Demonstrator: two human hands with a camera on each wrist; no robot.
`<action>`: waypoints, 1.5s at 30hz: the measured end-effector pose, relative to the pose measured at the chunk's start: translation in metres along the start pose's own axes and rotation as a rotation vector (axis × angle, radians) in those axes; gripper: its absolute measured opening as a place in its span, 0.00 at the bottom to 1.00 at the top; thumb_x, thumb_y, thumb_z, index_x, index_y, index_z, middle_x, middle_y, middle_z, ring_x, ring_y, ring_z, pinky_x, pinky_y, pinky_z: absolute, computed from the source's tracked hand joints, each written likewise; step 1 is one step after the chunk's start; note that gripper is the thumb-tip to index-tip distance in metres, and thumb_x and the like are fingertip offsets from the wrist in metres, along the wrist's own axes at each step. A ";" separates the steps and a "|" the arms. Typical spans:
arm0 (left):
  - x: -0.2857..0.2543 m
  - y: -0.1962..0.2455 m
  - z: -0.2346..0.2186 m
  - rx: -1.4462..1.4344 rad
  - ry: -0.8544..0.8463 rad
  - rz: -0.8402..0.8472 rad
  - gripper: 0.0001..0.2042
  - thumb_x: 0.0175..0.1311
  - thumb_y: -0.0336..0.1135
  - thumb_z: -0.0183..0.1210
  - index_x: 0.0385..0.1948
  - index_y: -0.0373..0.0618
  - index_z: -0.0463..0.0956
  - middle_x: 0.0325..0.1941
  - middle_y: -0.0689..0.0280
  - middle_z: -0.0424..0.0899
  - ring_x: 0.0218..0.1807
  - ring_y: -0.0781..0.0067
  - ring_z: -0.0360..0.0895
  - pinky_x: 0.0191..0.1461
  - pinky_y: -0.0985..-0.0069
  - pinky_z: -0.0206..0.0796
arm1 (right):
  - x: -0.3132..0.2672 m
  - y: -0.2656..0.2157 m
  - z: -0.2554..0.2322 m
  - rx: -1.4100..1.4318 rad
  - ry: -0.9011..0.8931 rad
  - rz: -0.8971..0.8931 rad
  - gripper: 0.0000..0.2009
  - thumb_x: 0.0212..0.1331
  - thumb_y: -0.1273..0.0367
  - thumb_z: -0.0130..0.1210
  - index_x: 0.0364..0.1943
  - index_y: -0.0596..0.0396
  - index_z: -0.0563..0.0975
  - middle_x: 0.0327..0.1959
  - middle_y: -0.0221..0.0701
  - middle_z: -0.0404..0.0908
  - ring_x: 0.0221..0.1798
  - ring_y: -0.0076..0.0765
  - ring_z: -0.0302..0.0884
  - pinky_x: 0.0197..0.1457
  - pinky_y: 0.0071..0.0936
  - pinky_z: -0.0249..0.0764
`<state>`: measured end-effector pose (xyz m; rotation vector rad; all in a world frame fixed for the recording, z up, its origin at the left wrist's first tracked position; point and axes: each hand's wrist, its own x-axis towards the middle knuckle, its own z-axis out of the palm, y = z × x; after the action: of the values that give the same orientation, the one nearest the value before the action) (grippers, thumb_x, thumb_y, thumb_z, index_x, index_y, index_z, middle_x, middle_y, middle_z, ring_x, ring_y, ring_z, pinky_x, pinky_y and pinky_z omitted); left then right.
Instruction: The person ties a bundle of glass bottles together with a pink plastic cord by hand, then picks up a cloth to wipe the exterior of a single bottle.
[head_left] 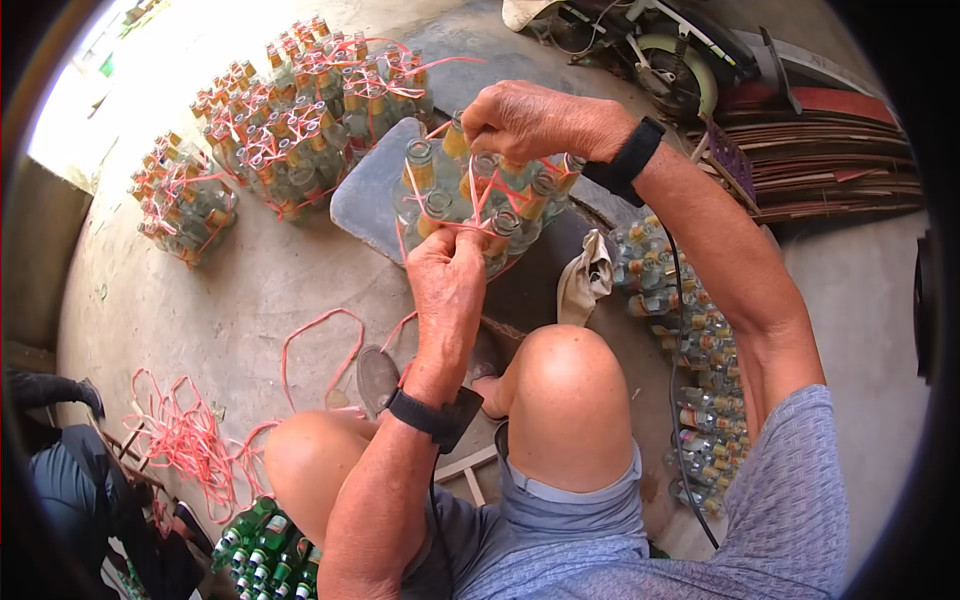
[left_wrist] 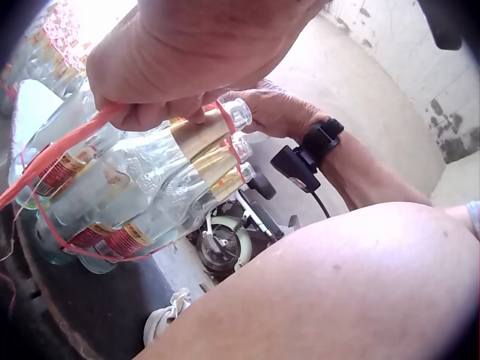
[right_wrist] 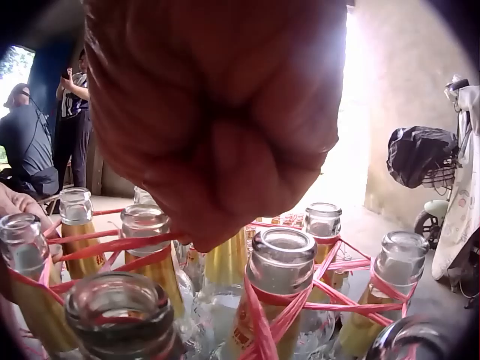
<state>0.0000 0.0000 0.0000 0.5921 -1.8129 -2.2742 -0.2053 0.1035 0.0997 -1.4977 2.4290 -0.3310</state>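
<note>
A bundle of clear glass bottles (head_left: pixel 420 170) with gold neck labels stands on a dark slab, pink-red twine (head_left: pixel 478 190) crossing between the necks. My left hand (head_left: pixel 447 290) pinches the twine at the near side of the bundle; in the left wrist view a strand (left_wrist: pixel 60 154) runs from under the left hand (left_wrist: pixel 195 60). Above the far necks, the right hand (head_left: pixel 530 120) has its fingers curled round the twine. In the right wrist view this hand (right_wrist: pixel 217 135) hangs over the necks, with strands (right_wrist: pixel 124 245) leading to its fingertips.
More tied bottle bundles (head_left: pixel 285 140) stand at the upper left. Loose twine (head_left: pixel 190 430) lies on the floor at left, near green bottles (head_left: pixel 265 550). Clear bottles (head_left: pixel 710 400) lie at right, by a cloth (head_left: pixel 585 280). A scooter (head_left: pixel 670 70) and stacked sheets (head_left: pixel 820 160) are behind.
</note>
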 end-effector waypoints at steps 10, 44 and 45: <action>-0.001 -0.002 0.001 0.008 0.017 -0.056 0.12 0.72 0.34 0.62 0.29 0.38 0.86 0.23 0.78 0.74 0.27 0.88 0.63 0.31 0.78 0.54 | -0.007 0.004 -0.002 0.038 -0.033 0.054 0.07 0.62 0.73 0.65 0.41 0.60 0.88 0.31 0.45 0.88 0.35 0.46 0.90 0.40 0.41 0.82; -0.001 -0.005 -0.010 0.299 0.216 0.203 0.16 0.64 0.33 0.61 0.18 0.29 0.79 0.11 0.55 0.71 0.18 0.80 0.70 0.24 0.64 0.66 | -0.075 -0.081 0.086 0.010 0.508 0.047 0.06 0.66 0.71 0.68 0.40 0.58 0.82 0.38 0.38 0.82 0.41 0.51 0.85 0.44 0.41 0.79; -0.003 -0.004 -0.009 0.289 0.215 0.203 0.16 0.64 0.33 0.61 0.18 0.29 0.79 0.11 0.54 0.71 0.18 0.80 0.70 0.25 0.64 0.66 | -0.076 -0.081 0.085 0.008 0.496 0.041 0.06 0.66 0.71 0.67 0.40 0.58 0.82 0.38 0.38 0.82 0.41 0.51 0.84 0.44 0.42 0.79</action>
<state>0.0064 -0.0060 -0.0052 0.6355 -2.0026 -1.7627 -0.0760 0.1318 0.0548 -1.4986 2.8153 -0.7845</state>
